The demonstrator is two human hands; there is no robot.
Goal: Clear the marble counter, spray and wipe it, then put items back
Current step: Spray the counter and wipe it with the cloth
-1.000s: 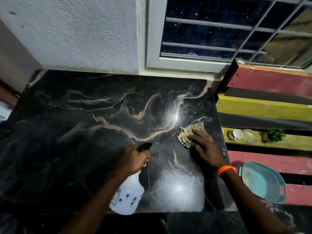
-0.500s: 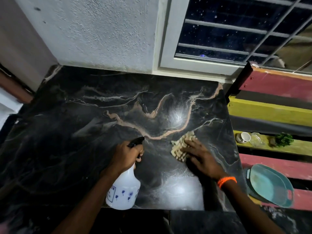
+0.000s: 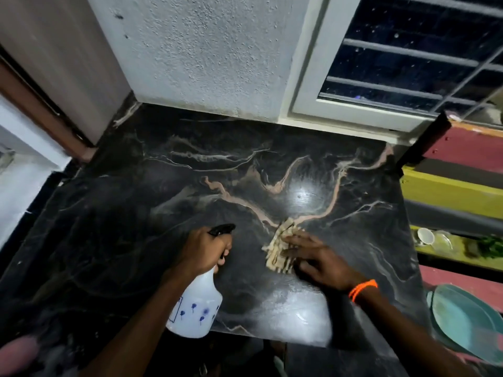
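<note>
The black marble counter (image 3: 168, 213) with pink and white veins fills the middle of the view. My left hand (image 3: 202, 250) grips a white spray bottle (image 3: 196, 308) with blue flower prints and a black nozzle, held over the counter's near edge. My right hand (image 3: 324, 263), with an orange band at the wrist, presses flat on a beige checked cloth (image 3: 279, 250) lying on the counter right of centre. A wet, shiny patch lies below the cloth.
A wall and a barred window (image 3: 408, 58) stand behind the counter. To the right are coloured wooden slats (image 3: 449, 191) holding a small white cup (image 3: 426, 236), some greens (image 3: 490, 246) and a teal tray (image 3: 468, 322). A brown door frame (image 3: 35, 104) is at left.
My right hand has slid the cloth leftward across the counter. The left hand keeps the spray bottle in about the same place. The view has shifted to the left.
</note>
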